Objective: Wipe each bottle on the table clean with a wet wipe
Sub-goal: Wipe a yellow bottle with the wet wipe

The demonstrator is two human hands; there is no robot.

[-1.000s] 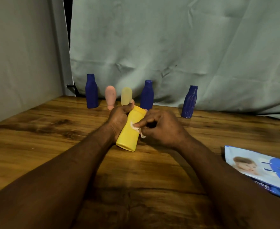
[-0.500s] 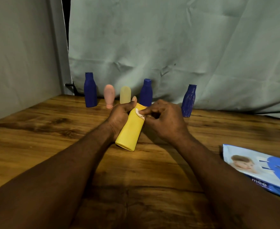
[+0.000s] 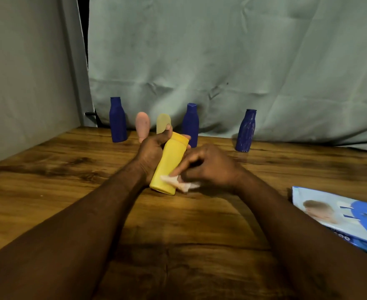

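Dim, warm, low contrast. Light comes from above and a bit to the right: far-right bottle (image 3: 245, 131) drops a short shadow to its left, and my forearms leave a wide dark patch on the table (image 3: 48, 169) near the bottom edge. Lit strip of wood between the forearms. Yellow bottle (image 3: 169, 161) is the brightest thing, saturated, no hard glare. Curtain (image 3: 243, 61) evenly lit, soft shade in the creases. My right hand (image 3: 208, 167) and the wipe (image 3: 184, 185) are smeared by motion. Forearms underexposed, almost no detail. Wide-angle bend: left wall (image 3: 26, 72) edge leans, table's far edge bows. Pack (image 3: 338, 215) print soft at the right edge.
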